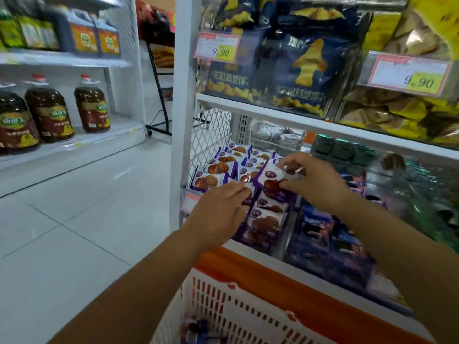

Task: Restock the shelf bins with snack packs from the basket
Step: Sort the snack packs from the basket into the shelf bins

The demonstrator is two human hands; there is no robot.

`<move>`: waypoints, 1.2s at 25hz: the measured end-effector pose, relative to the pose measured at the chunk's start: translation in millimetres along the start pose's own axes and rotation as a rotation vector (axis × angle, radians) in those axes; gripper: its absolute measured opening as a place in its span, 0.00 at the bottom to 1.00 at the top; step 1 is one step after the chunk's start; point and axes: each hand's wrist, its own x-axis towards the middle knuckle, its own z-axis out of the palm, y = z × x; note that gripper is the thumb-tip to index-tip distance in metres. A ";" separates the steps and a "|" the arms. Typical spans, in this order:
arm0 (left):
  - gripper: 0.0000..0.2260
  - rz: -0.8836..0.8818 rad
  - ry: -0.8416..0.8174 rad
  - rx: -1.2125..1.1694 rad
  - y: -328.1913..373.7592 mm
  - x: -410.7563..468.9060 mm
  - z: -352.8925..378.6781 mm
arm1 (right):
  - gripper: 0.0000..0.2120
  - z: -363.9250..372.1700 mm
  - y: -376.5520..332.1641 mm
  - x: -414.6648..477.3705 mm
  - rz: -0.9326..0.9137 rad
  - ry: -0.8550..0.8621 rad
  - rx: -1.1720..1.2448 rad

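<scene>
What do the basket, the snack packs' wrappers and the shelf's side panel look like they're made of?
Basket: likely moulded plastic, white and matt, judging by its evenly slotted walls. Snack packs: thin glossy plastic film, by the sheen and creases. Side panel: probably white-coated metal mesh, from its open diamond lattice.

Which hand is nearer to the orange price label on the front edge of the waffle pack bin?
Left. The left hand lies just right of the price label, touching the waffle packs. The right hand is farther right and deeper in, pinching one raised pack.
</scene>
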 end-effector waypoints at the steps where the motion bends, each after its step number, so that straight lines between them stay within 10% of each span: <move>1: 0.21 0.018 -0.042 0.045 -5.9 4.9 6.0 | 0.15 2.0 3.4 10.8 -0.002 -0.084 -0.065; 7: 0.26 0.019 -0.116 0.136 -29.5 19.1 11.7 | 0.19 9.6 5.2 41.2 0.001 -0.411 -0.611; 14: 0.25 0.032 -0.095 0.083 -29.6 13.2 10.2 | 0.25 20.1 1.5 34.0 0.014 -0.379 -0.703; 22: 0.15 0.164 0.194 0.035 -11.3 -47.9 12.3 | 0.11 71.5 -9.1 -90.5 -0.169 0.284 0.031; 30: 0.22 -0.344 -0.819 -0.060 -27.9 -202.5 150.4 | 0.27 286.8 84.2 -206.2 0.352 -0.940 -0.125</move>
